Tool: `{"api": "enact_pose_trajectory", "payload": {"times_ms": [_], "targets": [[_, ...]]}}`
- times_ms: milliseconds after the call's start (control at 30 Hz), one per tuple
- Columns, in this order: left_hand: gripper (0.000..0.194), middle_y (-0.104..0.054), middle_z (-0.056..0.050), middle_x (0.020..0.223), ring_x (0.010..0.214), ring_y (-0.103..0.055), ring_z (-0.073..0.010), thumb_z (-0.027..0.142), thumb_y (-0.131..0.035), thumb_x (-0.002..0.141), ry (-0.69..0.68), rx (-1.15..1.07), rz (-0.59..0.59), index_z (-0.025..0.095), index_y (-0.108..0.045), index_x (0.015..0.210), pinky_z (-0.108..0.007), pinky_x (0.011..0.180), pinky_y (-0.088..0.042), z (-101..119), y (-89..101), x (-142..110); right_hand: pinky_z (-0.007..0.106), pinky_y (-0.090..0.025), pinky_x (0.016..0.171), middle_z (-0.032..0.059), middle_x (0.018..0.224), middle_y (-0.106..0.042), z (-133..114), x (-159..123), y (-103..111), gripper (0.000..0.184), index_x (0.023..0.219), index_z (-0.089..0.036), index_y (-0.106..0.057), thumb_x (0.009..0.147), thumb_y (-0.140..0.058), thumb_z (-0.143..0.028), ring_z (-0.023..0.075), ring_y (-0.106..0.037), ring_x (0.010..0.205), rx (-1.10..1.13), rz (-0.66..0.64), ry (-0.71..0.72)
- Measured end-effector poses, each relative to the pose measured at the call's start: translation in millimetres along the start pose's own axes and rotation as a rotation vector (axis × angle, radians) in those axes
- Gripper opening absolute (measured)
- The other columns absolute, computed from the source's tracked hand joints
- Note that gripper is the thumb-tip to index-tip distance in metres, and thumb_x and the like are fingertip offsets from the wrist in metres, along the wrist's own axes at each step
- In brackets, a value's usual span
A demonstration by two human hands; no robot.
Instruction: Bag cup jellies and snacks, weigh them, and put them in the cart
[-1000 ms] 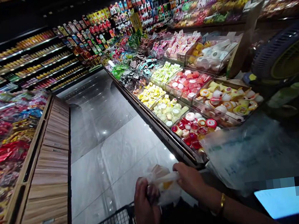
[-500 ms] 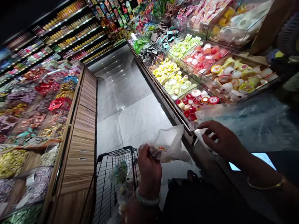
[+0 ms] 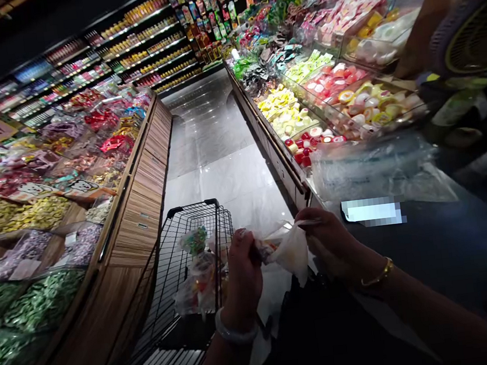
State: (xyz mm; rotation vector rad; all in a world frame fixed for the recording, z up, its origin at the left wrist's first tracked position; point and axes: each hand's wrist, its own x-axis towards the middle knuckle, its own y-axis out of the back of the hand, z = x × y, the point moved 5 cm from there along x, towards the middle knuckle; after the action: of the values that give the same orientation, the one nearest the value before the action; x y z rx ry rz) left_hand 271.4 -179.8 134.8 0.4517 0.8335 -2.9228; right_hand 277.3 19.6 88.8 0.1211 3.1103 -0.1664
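Note:
A thin translucent plastic bag (image 3: 293, 253) is stretched between my two hands in the middle of the view. My left hand (image 3: 243, 264) is closed around one end of it, where some small wrapped contents show through; I cannot make out what they are. With its fingertips pinched together, my right hand (image 3: 326, 234) grips the bag's other end. Just left of my left hand stands a black wire shopping cart (image 3: 164, 262), holding several clear bags of goods (image 3: 201, 275).
To the right, a display counter (image 3: 263, 127) carries jelly cups (image 3: 309, 143) and packed sweets in bins. A plastic sheet (image 3: 369, 168) and a lit phone (image 3: 372, 212) lie on the dark surface nearby. Wood-sided bins (image 3: 140, 206) line the left, and stocked shelves (image 3: 144, 47) stand behind.
My right hand has moved left from the counter's edge and taken hold of the bag. My view has shifted, showing more of the cart and the phone.

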Motion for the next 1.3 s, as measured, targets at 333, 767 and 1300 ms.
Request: {"api": "enact_pose_trajectory", "payload": {"times_ms": [333, 767, 1300], "targets": [[0.021, -0.049, 0.001, 0.063, 0.055, -0.043, -0.0121, 0.02, -0.082, 0.072, -0.012, 0.134, -0.292, 0.02, -0.061, 0.069, -0.023, 0.048, -0.038, 18.7, -73.3, -143.1, 0.027, -0.05, 0.065, -0.004, 0.07, -0.056, -98.4, -133.3, 32.2, 0.023, 0.082, -0.022, -0.061, 0.08, -0.073, -0.042, 0.0115, -0.054, 0.063, 0.216, 0.185, 0.166], [0.005, -0.055, -0.001, 0.066, 0.06, -0.044, -0.0133, 0.015, -0.072, 0.079, -0.017, 0.783, -0.916, 0.019, -0.069, 0.078, -0.025, 0.054, -0.033, -68.7, -188.3, -288.4, 0.023, -0.038, 0.057, -0.0027, 0.074, -0.05, -127.0, -294.3, 130.4, 0.014, 0.065, -0.018, -0.057, 0.079, -0.06, -0.016, 0.0105, -0.046, 0.065, -0.287, -0.034, 0.344], [0.022, -0.072, -0.011, 0.09, 0.083, -0.065, -0.0288, 0.031, -0.07, 0.084, -0.077, 0.665, -0.907, 0.024, -0.079, 0.103, -0.045, 0.08, -0.053, -282.3, -326.0, -404.0, 0.024, -0.043, 0.049, -0.0003, 0.064, -0.05, -117.5, -416.2, 359.0, 0.024, 0.069, -0.023, -0.056, 0.085, -0.06, -0.04, 0.0141, -0.049, 0.055, 0.347, -0.122, -0.195]]}}
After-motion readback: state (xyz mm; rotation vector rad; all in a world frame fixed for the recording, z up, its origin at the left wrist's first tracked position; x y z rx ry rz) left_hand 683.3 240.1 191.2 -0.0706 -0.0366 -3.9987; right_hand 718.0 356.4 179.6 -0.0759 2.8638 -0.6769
